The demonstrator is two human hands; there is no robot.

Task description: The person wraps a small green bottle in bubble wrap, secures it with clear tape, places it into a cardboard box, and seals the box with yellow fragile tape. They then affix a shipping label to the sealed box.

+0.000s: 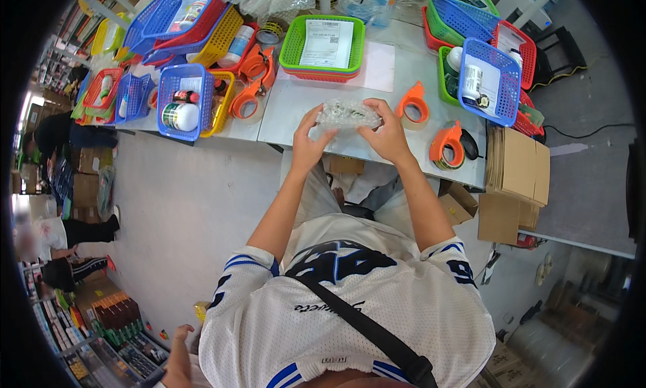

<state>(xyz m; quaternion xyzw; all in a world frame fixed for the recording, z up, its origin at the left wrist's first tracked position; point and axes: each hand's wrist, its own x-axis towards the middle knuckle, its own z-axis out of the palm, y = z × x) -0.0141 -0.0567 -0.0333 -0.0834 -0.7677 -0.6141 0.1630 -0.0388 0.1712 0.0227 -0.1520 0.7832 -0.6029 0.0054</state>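
A bundle of clear bubble wrap (348, 114) is held between my two hands, above the front of a light grey table (323, 140). My left hand (312, 138) grips its left end and my right hand (386, 131) its right end. Something with green and white parts shows dimly through the wrap; what it is I cannot tell. Beyond the bundle, a green plastic basket (323, 71) holding a printed sheet (327, 43) rests on red ones. An orange tape dispenser (415, 105) lies just right of my right hand, and another (448, 148) lies nearer the table's right front.
Blue, red and yellow baskets with bottles stand on the left, beside more orange tape dispensers (247, 98). A blue basket (490, 80) with bottles tops the right-hand baskets. Folded cardboard boxes (520, 163) stack at the right edge. A person's arm (179, 357) shows behind me; other people are far left.
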